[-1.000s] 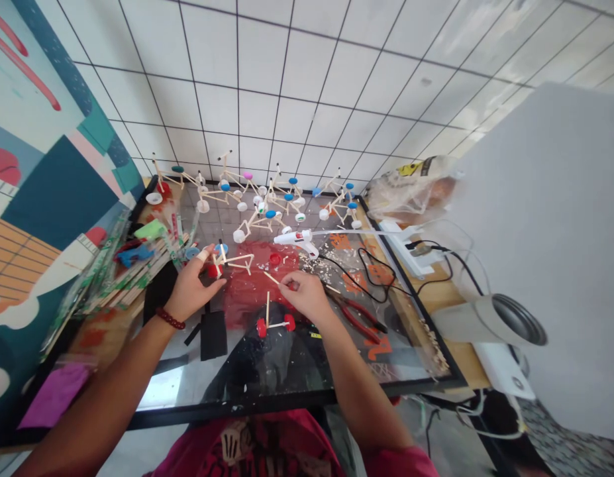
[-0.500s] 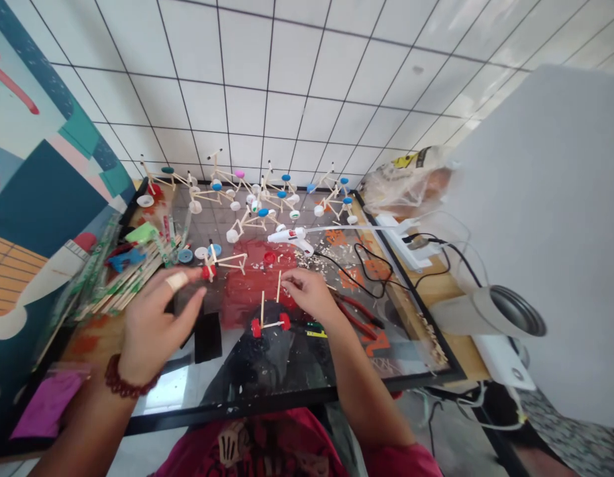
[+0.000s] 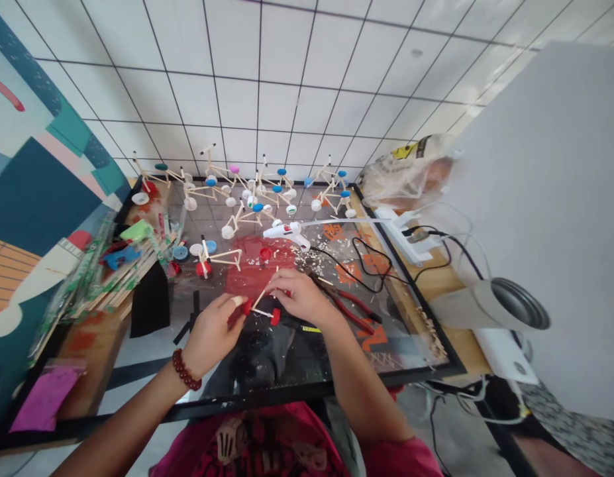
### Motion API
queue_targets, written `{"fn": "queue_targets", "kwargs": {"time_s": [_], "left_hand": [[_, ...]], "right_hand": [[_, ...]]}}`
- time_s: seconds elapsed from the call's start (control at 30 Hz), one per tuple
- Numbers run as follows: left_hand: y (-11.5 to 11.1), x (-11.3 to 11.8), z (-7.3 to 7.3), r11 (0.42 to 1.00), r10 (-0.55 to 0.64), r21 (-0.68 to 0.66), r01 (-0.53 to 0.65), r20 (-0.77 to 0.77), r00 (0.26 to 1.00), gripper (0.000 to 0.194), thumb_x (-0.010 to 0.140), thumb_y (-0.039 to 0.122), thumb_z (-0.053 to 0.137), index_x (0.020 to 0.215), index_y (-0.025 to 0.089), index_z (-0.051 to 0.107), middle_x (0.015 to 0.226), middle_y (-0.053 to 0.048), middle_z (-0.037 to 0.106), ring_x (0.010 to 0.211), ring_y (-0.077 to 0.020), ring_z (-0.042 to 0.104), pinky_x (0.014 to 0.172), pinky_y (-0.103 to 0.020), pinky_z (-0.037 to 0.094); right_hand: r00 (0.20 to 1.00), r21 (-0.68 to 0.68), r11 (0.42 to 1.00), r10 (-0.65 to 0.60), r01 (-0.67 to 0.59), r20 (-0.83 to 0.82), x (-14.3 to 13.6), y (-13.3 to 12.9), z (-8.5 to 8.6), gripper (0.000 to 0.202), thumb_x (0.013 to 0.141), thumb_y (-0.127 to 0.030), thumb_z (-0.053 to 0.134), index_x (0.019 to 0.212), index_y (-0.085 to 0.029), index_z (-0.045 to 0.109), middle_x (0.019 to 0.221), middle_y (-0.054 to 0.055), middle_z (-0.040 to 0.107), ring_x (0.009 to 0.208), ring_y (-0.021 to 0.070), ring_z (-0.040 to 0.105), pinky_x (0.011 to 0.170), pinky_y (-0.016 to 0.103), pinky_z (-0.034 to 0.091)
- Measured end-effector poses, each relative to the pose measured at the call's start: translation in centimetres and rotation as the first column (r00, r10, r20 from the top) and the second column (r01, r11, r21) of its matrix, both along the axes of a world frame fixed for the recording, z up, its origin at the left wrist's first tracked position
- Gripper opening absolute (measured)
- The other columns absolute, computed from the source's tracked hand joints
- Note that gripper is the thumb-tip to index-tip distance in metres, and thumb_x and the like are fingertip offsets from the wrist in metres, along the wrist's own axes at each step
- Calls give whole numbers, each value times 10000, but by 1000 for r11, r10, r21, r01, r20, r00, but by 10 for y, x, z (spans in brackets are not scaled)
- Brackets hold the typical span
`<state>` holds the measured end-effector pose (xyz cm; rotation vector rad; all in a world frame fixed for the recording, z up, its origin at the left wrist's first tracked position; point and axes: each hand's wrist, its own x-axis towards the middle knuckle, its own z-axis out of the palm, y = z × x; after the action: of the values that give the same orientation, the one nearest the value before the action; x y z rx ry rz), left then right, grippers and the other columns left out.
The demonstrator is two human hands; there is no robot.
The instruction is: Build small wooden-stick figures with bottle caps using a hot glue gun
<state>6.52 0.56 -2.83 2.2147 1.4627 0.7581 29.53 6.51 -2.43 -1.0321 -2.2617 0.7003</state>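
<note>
L hand (image 3: 214, 334) moved to axle (image 3: 263, 313) w/ 2 red wheels (image 3: 275, 317).

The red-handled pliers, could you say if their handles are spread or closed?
Spread: the pliers lie with their handles apart, a gap showing between them.

Soft, bright light; warped edges

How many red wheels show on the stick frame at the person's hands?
2: the left wheel, at the left hand's fingertips, and the right wheel, at the white axle's right end. More may be hidden.
</note>
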Motion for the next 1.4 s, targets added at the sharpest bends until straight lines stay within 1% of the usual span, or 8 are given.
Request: {"fn": "queue_targets", "kwargs": {"time_s": [0.23, 0.43, 0.6, 0.7, 0.87, 1.0, 1.13, 1.4], "left_hand": [[7, 0, -1, 1000, -1, -2, 1, -18, 1000, 326, 830, 300, 679, 1148, 237, 647, 1099, -79, 686, 1037, -263, 663, 905, -392, 549], [17, -1, -5, 1000, -19, -13, 20, 21, 1000, 264, 882, 179, 546, 1113, 217, 669, 1056, -75, 705, 980, -232, 683, 870, -364, 551], [29, -10, -6, 999, -6, 33, 5, 22, 1000, 249, 887, 180, 535, 1086, 194, 683, 1035, -81, 719, 962, -239, 699, 837, -358, 557], [34, -13, -6, 998, 5, 57, -6, 22, 1000, 249, 876, 176, 549, 1079, 196, 691, 1022, -76, 728, 940, -238, 708, 823, -356, 562], [33, -16, -14, 994, 17, 105, -22, 51, 999, 250, 883, 210, 567, 1101, 201, 688, 1062, -84, 741, 986, -244, 704, 880, -366, 561], [32, -16, -24, 990, 26, 132, -41, 118, 993, 243, 878, 229, 596, 1097, 190, 692, 1055, -90, 748, 991, -242, 703, 906, -364, 555], [30, -17, -24, 990, 35, 124, -72, 277, 960, 164, 881, 217, 607, 999, 173, 712, 995, -75, 754, 901, -193, 717, 844, -291, 562], [24, -18, -19, 988, 135, 17, -155, 408, 903, 159, 867, 234, 632, 985, 201, 733, 1000, -53, 762, 850, -171, 716, 754, -260, 566]], "right_hand": [[987, 64, 998, 2, -12, 158, -8, 0, -7, 250, 840, -66, 653, 987, -239, 757, 1091, 65, 687, 994, 223, 590, 921, 393, 464], [988, 76, 997, -1, -11, 154, -9, 1, -8, 127, 848, -121, 694, 891, -222, 757, 1082, 63, 697, 975, 218, 615, 930, 398, 458], [980, 78, 977, -200, 199, 11, 18, 7, 5, 252, 873, -97, 613, 1054, -228, 730, 1074, 65, 721, 998, 206, 654, 909, 347, 486], [946, 57, 955, -298, 293, 130, 33, 5, 16, 230, 889, -106, 578, 1006, -217, 742, 1013, 62, 739, 945, 204, 667, 852, 316, 488], [848, 5, 947, -289, 320, 444, 46, -19, 30, 174, 902, -151, 580, 907, -211, 743, 920, 55, 732, 862, 197, 656, 750, 282, 442], [889, -78, 947, -260, 311, 376, 55, -31, 33, 119, 880, -179, 617, 841, -214, 724, 808, 16, 716, 777, 171, 641, 716, 264, 420], [842, 12, 898, -417, 440, 342, 49, -17, 32, 94, 858, -170, 625, 858, -194, 715, 821, 35, 698, 762, 181, 621, 698, 274, 422], [963, -29, 993, -100, 110, 250, -1, -14, 18, 297, 824, -180, 707, 1119, -204, 715, 983, 68, 686, 881, 191, 634, 821, 295, 478]]}}
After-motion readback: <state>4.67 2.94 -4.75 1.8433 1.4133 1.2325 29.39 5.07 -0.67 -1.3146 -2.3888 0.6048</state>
